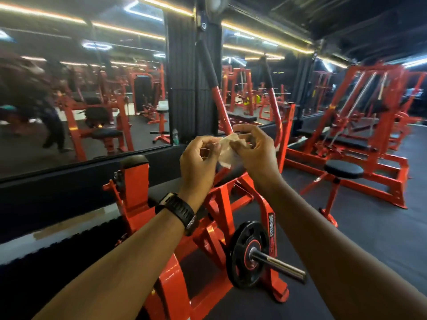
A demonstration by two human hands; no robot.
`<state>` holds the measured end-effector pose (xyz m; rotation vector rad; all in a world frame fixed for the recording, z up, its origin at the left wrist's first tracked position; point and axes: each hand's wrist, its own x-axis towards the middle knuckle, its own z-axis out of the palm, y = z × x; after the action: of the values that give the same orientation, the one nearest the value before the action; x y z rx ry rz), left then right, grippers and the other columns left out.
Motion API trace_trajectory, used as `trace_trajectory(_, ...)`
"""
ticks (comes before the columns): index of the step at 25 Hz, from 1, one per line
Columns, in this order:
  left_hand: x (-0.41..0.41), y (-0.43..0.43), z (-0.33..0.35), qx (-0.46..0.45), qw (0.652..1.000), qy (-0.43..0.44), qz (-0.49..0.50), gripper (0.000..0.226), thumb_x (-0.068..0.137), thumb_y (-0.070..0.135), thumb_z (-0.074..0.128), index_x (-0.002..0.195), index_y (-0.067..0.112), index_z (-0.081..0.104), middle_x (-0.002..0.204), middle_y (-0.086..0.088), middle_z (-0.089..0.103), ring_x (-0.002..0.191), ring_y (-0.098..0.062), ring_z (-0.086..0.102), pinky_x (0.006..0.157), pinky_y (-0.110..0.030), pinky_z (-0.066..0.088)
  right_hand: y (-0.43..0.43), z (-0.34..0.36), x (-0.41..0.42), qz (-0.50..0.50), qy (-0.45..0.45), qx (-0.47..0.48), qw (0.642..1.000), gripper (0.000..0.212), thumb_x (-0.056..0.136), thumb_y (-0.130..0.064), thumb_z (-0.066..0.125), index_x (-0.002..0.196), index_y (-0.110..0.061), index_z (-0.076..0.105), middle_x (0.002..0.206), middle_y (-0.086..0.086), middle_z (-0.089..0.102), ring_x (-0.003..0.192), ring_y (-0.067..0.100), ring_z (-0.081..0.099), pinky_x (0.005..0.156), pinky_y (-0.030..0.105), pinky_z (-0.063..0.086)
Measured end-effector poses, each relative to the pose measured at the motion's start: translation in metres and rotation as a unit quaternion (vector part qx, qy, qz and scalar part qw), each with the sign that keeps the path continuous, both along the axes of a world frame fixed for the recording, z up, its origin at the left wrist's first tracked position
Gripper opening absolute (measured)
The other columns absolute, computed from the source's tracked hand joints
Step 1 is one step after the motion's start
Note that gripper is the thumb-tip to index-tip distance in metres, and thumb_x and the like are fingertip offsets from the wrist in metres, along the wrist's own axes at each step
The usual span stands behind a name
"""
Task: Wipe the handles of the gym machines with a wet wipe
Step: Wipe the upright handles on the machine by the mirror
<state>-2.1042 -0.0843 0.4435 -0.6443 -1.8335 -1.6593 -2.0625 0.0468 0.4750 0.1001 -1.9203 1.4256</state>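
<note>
Left hand (198, 158) and right hand (254, 151) both pinching a thin, crumpled, pale wet wipe (227, 150) between them, its length hanging downward, ribbed black watch (182, 211) on the left wrist, beyond them a padded black handle (209, 65) slanting up-left on a glossy red lever, round black weight plate (248, 254) below

Both forearms stretched forward, left grip (198, 158) and right grip (255, 150) raised close together, both pinching 1 wet wipe (226, 153)

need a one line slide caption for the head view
Left hand and right hand pinch a wet wipe before an orange plate-loaded machine, its black handle grip untouched
</note>
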Motion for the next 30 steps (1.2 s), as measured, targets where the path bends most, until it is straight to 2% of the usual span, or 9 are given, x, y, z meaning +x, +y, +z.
trace_trajectory(4, -0.042, 0.029, 0.023, -0.019, 0.997, 0.026, 0.066, 0.020, 0.097, 0.024, 0.064, 0.115, 0.017, 0.068, 0.111, 0.003, 0.069, 0.096, 0.003, 0.062, 0.080, -0.009, 0.049, 0.032, 0.031, -0.053, 0.010, 0.042, 0.036, 0.998, 0.012, 0.088, -0.012, 0.072, 0.099, -0.019, 0.074, 0.092, -0.007, 0.073, 0.084, 0.005, 0.070, 0.073, 0.029, 0.061)
trace_trajectory(10, -0.110, 0.061, 0.058, -0.028, 0.988, 0.070, 0.138, 0.035, 0.097, 0.027, 0.065, 0.129, 0.013, 0.063, 0.123, 0.010, 0.063, 0.099, 0.007, 0.059, 0.079, -0.005, 0.047, 0.055, 0.066, -0.136, 0.039, 0.122, 0.036, 0.991, 0.008, 0.088, -0.020, 0.072, 0.092, -0.023, 0.066, 0.099, -0.004, 0.068, 0.089, 0.008, 0.067, 0.077, 0.030, 0.060)
trace_trajectory(12, -0.131, 0.072, 0.068, -0.040, 0.982, 0.089, 0.164, 0.038, 0.097, 0.026, 0.064, 0.132, 0.011, 0.061, 0.129, 0.000, 0.063, 0.112, -0.007, 0.060, 0.086, -0.014, 0.051, 0.063, 0.080, -0.164, 0.038, 0.152, 0.066, 0.985, 0.009, 0.089, -0.019, 0.070, 0.095, -0.018, 0.064, 0.104, -0.001, 0.063, 0.092, 0.007, 0.063, 0.080, 0.028, 0.058)
trace_trajectory(15, -0.162, 0.085, 0.081, -0.070, 0.973, 0.115, 0.189, 0.042, 0.097, 0.023, 0.065, 0.136, 0.008, 0.058, 0.136, -0.006, 0.060, 0.125, -0.017, 0.056, 0.098, -0.033, 0.053, 0.070, 0.105, -0.198, 0.019, 0.205, 0.132, 0.970, 0.016, 0.091, -0.015, 0.067, 0.106, -0.016, 0.064, 0.111, -0.005, 0.054, 0.094, -0.006, 0.051, 0.083, 0.008, 0.045)
trace_trajectory(19, -0.189, 0.103, 0.089, -0.135, 0.952, 0.150, 0.231, 0.044, 0.094, 0.017, 0.068, 0.136, 0.007, 0.057, 0.137, -0.008, 0.060, 0.129, -0.019, 0.055, 0.102, -0.037, 0.052, 0.073, 0.119, -0.241, 0.026, 0.194, 0.212, 0.957, 0.031, 0.096, -0.008, 0.060, 0.126, -0.013, 0.063, 0.113, -0.005, 0.043, 0.092, -0.007, 0.043, 0.083, -0.001, 0.036)
trace_trajectory(22, -0.194, 0.108, 0.092, -0.159, 0.942, 0.152, 0.254, 0.039, 0.095, 0.016, 0.066, 0.132, 0.009, 0.058, 0.128, -0.005, 0.064, 0.112, -0.015, 0.064, 0.087, -0.023, 0.057, 0.075, 0.118, -0.258, 0.077, 0.182, 0.223, 0.955, 0.024, 0.097, -0.013, 0.058, 0.119, -0.013, 0.068, 0.113, -0.007, 0.048, 0.095, -0.001, 0.047, 0.080, 0.004, 0.040)
trace_trajectory(25, -0.191, 0.108, 0.091, -0.178, 0.933, 0.138, 0.282, 0.046, 0.095, 0.015, 0.067, 0.139, 0.012, 0.055, 0.139, -0.005, 0.059, 0.119, -0.001, 0.051, 0.087, -0.003, 0.042, 0.079, 0.111, -0.267, 0.140, 0.174, 0.152, 0.963, 0.019, 0.099, -0.022, 0.058, 0.108, -0.014, 0.072, 0.109, -0.007, 0.060, 0.092, 0.002, 0.058, 0.071, 0.007, 0.047)
trace_trajectory(28, -0.191, 0.113, 0.085, -0.207, 0.919, 0.130, 0.310, 0.051, 0.096, 0.022, 0.066, 0.144, 0.011, 0.050, 0.149, -0.008, 0.050, 0.131, -0.010, 0.048, 0.105, -0.020, 0.045, 0.081, 0.110, -0.278, 0.115, 0.139, 0.112, 0.977, 0.011, 0.097, -0.020, 0.063, 0.105, -0.018, 0.071, 0.112, -0.004, 0.068, 0.085, 0.001, 0.063, 0.055, 0.006, 0.046)
trace_trajectory(30, -0.192, 0.118, 0.079, -0.228, 0.915, 0.102, 0.316, 0.057, 0.097, 0.028, 0.063, 0.150, 0.016, 0.042, 0.157, -0.008, 0.039, 0.132, -0.022, 0.052, 0.102, -0.033, 0.051, 0.078, 0.115, -0.281, 0.128, 0.103, 0.081, 0.983, 0.018, 0.096, -0.017, 0.063, 0.113, -0.020, 0.067, 0.108, -0.008, 0.067, 0.080, -0.001, 0.061, 0.051, 0.008, 0.046)
